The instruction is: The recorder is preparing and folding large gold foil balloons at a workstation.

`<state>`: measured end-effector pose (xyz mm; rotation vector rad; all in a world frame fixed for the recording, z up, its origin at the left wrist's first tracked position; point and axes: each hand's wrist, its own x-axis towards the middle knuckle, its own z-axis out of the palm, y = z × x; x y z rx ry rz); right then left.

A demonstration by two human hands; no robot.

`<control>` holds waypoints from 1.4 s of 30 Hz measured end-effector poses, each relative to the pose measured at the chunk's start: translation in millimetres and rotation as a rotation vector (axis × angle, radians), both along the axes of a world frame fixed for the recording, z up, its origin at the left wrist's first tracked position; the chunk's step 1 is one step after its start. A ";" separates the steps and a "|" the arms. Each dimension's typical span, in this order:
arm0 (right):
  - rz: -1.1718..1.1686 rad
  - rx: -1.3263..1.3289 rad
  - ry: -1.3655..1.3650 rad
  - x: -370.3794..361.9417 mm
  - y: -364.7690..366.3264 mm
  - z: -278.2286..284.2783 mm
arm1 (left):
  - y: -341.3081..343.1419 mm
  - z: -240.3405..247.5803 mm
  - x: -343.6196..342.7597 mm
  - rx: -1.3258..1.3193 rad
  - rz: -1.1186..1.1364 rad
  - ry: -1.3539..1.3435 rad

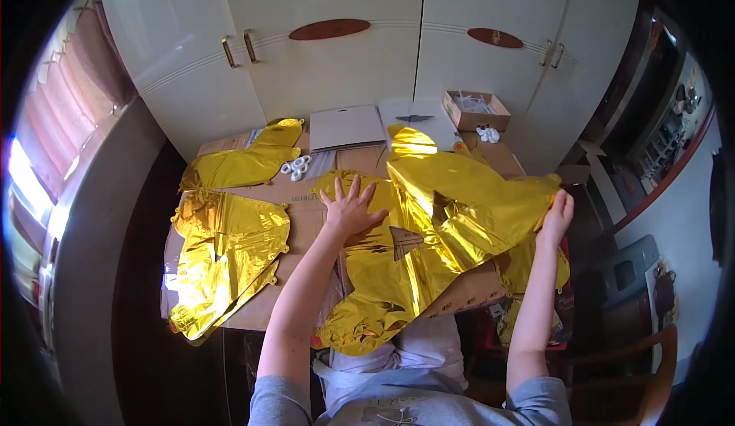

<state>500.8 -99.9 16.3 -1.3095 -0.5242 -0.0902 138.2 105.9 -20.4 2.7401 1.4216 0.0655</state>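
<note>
A large flat gold foil balloon [475,189] lies across the table in front of me, its right part lifted and creased. My left hand [351,208] rests palm down on its left part, fingers spread. At the right, my right hand [557,215] pinches the edge of the lifted part. A small gap in the foil shows cardboard beneath. The balloon's near end hangs over the table edge above my lap. To the left lies another gold foil balloon [222,254], flat and shiny, with a further gold foil piece [241,162] behind it.
Cardboard [306,215] covers the table. White rings [296,168] sit near its back left, and white rolls [488,134] at the back right beside an open box [478,112] of clear plastic. A grey panel [348,127] leans near the cabinets [337,66]. A wooden chair [651,372] stands right.
</note>
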 end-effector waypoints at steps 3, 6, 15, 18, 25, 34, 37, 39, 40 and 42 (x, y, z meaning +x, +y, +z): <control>-0.099 -0.063 0.025 27.0 -26.2 -23.3 | -0.6 -0.3 1.6 0.003 -0.005 0.013; -0.227 -0.151 -0.016 43.3 -46.0 -41.8 | 0.5 -3.0 -2.1 0.005 0.002 0.019; -0.334 -1.087 -0.270 21.8 -69.7 -48.5 | 1.5 -3.4 -6.1 0.018 0.011 0.006; -0.324 -1.315 -0.362 -14.1 -69.4 -17.9 | 2.8 -3.5 -6.1 0.034 -0.011 -0.060; 0.457 -0.558 -1.166 -198.7 -36.1 40.1 | -32.0 20.8 -74.3 0.155 -0.108 -0.340; 1.051 -0.397 -1.732 -312.6 -56.8 -31.7 | -185.3 69.3 -179.9 0.021 0.067 -0.731; 1.176 -0.420 -1.475 -310.5 -53.7 -36.8 | -227.9 42.5 -194.2 -0.109 0.232 -0.834; 1.267 -0.377 -1.127 -309.8 -43.8 -40.4 | -249.1 20.5 -195.1 -0.257 0.333 -0.883; 1.328 -0.429 -0.968 -309.1 -38.2 -39.8 | -258.1 16.0 -193.3 -0.264 0.360 -0.884; 1.422 -0.521 -0.624 -306.1 -27.4 -46.5 | -267.7 9.3 -184.7 -0.150 0.333 -0.890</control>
